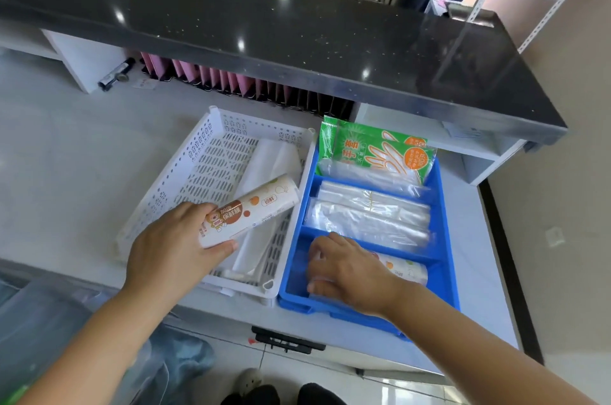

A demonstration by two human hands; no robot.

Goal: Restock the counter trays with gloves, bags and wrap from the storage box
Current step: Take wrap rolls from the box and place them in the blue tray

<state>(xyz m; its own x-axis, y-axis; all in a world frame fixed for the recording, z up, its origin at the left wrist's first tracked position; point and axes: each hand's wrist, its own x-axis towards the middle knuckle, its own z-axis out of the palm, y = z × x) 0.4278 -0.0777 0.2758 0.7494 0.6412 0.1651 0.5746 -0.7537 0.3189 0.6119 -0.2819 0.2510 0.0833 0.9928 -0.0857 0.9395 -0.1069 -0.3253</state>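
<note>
Wrap roll (249, 209) is gripped in left hand (172, 246), angled toward blue tray (444, 232); right hand (347, 269) fingers rest loosely on another roll (403, 269).

right hand (347, 269) hiding most of a wrap roll (405, 269), storage box (39, 322) cut off at left edge

Blue tray (446, 222), white perforated basket (185, 170), green glove packs (370, 146), speckled black countertop (264, 24).

My left hand (172, 239) grips a wrap roll (249, 209) above the white perforated tray (198, 153), while my right hand (347, 269) presses a second roll (405, 269) into the blue tray's (444, 239) nearest compartment, beyond which lie clear bags (370, 213) and green glove packs (373, 150).
</note>
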